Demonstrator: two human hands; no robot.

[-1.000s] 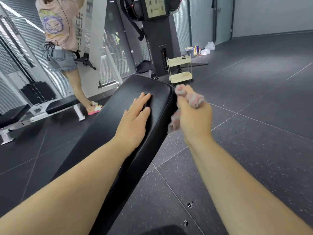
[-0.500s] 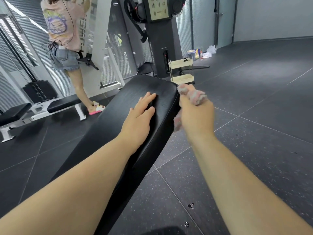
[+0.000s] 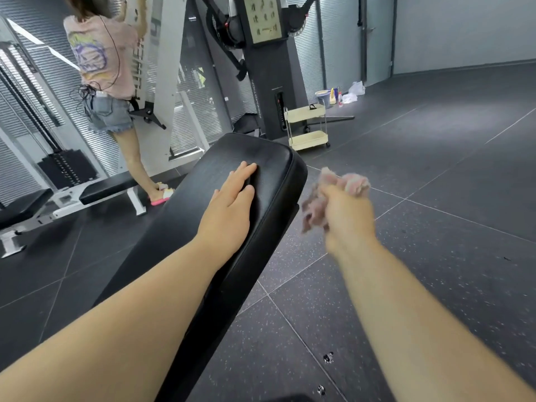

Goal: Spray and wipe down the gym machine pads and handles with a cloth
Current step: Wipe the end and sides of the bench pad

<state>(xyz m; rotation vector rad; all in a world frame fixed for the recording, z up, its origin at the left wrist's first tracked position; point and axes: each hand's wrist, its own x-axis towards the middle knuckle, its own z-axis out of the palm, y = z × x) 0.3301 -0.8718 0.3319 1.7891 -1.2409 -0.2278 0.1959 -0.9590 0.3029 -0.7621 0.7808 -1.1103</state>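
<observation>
Floor (image 3: 435,227) flanks pad (image 3: 261,158); left hand (image 3: 229,207) flat atop, fingers (image 3: 243,175) straight; right hand (image 3: 345,210) grips cloth (image 3: 353,184) beside edge

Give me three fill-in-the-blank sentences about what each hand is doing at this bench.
1. The left hand lies flat on the black bench ____.
2. The right hand grips a crumpled pinkish ____.
3. That gripping hand is held off the bench's ____ side, above the dark floor.

Missing words: pad; cloth; right.
</observation>
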